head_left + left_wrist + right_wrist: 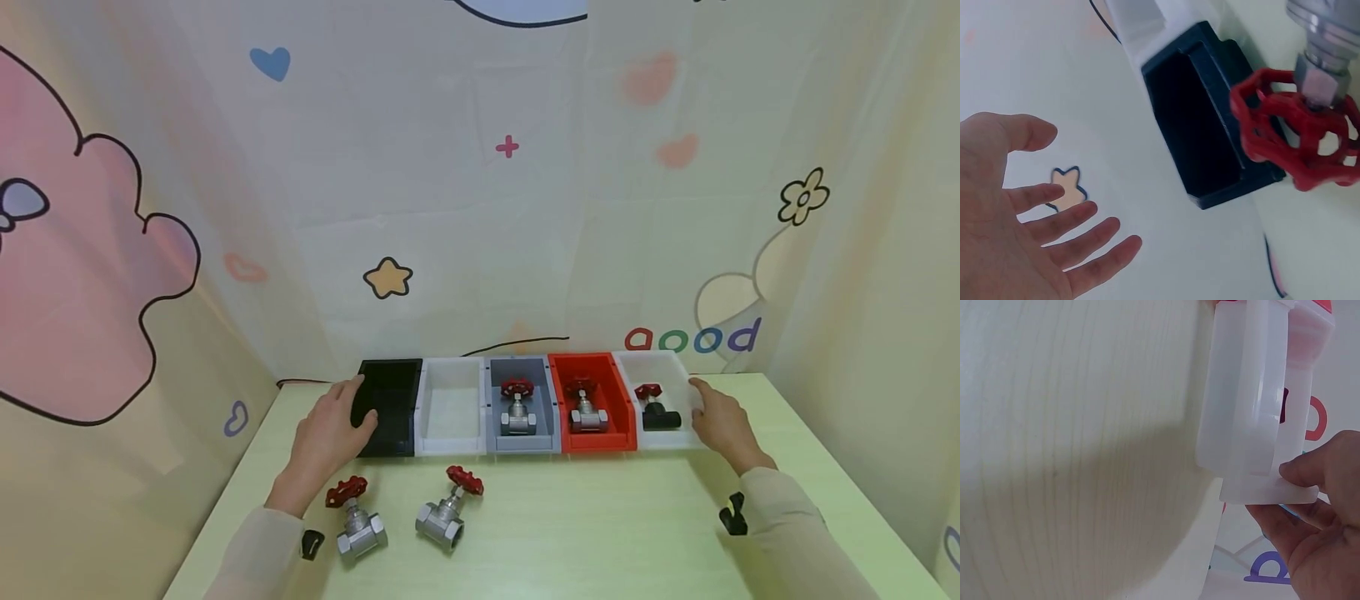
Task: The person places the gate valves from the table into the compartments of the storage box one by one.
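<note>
My left hand [330,433] is at the outer side of the black bin [387,408], fingers relaxed and spread in the left wrist view, holding nothing. At the row's other end, my right hand [723,421] pinches the side wall of the right white bin [1266,490], thumb over its rim and fingers outside. In that bin lies a black valve [661,415] with a red handwheel. A metal valve [518,418] stands in the grey bin [523,446], another metal valve [588,414] in the red bin [600,443]. Nearer me lie a left loose valve [361,531] and a second loose valve [442,521].
Another white bin [452,408] sits between the black and grey ones; the bins stand side by side in one row. Behind them, a printed curtain [450,208] rises at the back edge of the pale wooden table [570,525]. A thin dark cord [517,342] shows behind the row.
</note>
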Available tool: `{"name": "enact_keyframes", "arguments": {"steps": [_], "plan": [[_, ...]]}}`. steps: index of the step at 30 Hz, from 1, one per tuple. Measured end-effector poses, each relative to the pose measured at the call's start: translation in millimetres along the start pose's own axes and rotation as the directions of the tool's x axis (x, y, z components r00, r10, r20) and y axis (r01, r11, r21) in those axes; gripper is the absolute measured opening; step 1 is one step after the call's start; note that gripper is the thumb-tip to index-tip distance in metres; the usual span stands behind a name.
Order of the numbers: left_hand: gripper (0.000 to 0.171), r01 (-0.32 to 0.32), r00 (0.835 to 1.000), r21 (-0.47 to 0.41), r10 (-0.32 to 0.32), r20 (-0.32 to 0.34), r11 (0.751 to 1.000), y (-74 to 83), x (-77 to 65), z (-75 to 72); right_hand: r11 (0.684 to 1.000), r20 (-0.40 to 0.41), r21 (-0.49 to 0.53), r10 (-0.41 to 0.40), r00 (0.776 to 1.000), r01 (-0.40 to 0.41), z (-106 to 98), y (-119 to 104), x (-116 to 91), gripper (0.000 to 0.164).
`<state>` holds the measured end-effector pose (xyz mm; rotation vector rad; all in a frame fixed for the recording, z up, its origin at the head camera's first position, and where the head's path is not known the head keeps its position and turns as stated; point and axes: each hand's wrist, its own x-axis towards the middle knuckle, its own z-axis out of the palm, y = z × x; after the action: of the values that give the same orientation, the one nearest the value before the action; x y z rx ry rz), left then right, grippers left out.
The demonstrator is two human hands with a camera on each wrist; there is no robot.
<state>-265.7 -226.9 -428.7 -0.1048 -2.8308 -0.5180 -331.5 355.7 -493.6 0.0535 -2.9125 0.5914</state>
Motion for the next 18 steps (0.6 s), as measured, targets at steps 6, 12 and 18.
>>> {"name": "enact_keyframes", "arguments": {"steps": [6, 12, 18], "plan": [[0.07, -0.034, 0.999, 0.012, 0.033, 0.034, 0.999, 13.3, -12.3, -4.5, 1.0, -0.003, -0.001, -0.011, 1.0, 0.011, -1.9, 1.3, -0.2, 0.054], [0.069, -0.108, 0.994, 0.021, 0.108, 0.005, 0.994, 22.7, -24.9, -5.5, 1.0, 0.001, 0.007, -0.013, 1.0, 0.013, -1.9, 1.9, -0.8, 0.054], [0.068, -0.179, 0.983, 0.083, 0.181, -0.019, 0.98, 27.1, -36.1, -5.7, 1.0, 0.0, 0.007, -0.012, 1.0, 0.012, -1.9, 0.8, -1.1, 0.054]]}}
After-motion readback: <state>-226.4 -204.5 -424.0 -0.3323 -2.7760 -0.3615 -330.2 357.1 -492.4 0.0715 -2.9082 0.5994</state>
